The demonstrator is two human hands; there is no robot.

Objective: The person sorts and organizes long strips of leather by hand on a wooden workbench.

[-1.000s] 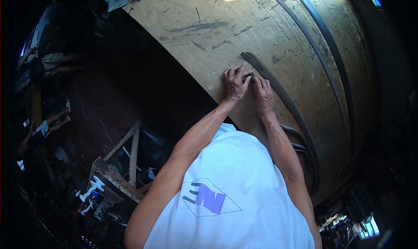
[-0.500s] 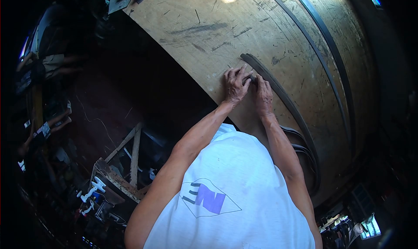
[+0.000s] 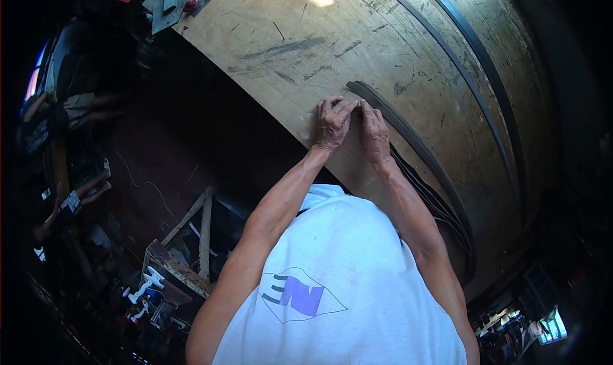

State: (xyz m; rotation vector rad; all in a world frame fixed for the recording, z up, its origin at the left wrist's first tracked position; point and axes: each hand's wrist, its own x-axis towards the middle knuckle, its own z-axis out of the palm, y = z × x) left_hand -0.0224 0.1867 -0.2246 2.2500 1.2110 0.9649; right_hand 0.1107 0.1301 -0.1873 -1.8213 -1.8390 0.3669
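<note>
My left hand is over the worktable with its fingers bent and the fingertips pinched together. Whatever lies between them is too small or hidden to make out. Close beside it, my right hand is closed, its fingertips almost touching the left ones. Several thin, dark flexible strips come out from under my right hand and wrist and curve toward my right forearm; their upper ends are hidden by the fingers. Just beyond both hands lies a thicker bundle of dark strips, bent in a long arc on the board.
The scratched wooden worktable has its edge on the left. Two long dark strips curve along its far right. Metal pieces rest at the top left corner. A wooden frame stands below the table, and another person is at far left.
Both hands have shifted slightly left and up, and their fingertips have come together. The thin strips by my right forearm now lie straighter, stretching up toward my right hand.
</note>
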